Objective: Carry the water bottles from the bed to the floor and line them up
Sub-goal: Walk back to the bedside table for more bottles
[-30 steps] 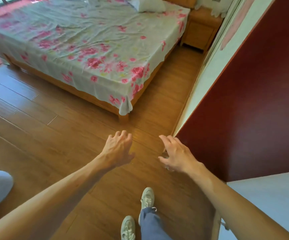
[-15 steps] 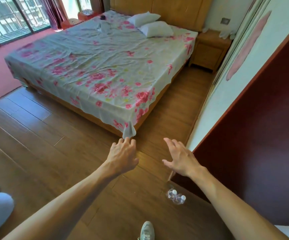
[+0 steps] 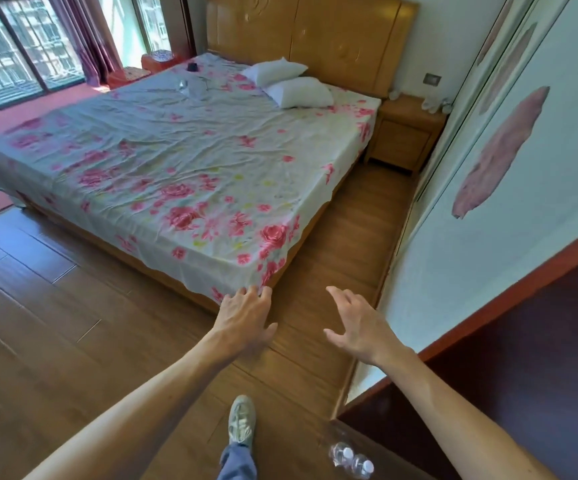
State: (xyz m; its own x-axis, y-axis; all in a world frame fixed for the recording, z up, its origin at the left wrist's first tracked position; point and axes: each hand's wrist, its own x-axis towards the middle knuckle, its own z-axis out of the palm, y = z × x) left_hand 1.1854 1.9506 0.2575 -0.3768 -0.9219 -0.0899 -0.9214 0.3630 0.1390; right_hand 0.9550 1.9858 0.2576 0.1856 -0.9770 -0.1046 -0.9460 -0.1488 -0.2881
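Two clear water bottles with white caps (image 3: 351, 460) stand side by side on the wooden floor at the bottom right, close to a dark red panel. Another clear bottle (image 3: 182, 85) lies far off on the bed's flowered sheet (image 3: 176, 168), near the head end. My left hand (image 3: 246, 318) reaches forward over the floor, fingers loosely spread, in front of the bed's near corner. My right hand (image 3: 355, 323) is held out beside it, fingers spread and holding nothing.
Two white pillows (image 3: 291, 84) lie by the headboard. A small dark object (image 3: 193, 66) sits on the far sheet. A wooden nightstand (image 3: 407, 133) stands right of the bed. A narrow floor strip (image 3: 356, 220) runs between bed and wall. My shoe (image 3: 242, 420) steps forward.
The view has lifted and come nearer the bed, so the whole bed shows. The two floor bottles have slid to the bottom right of view. Both hands stay held out, holding nothing.
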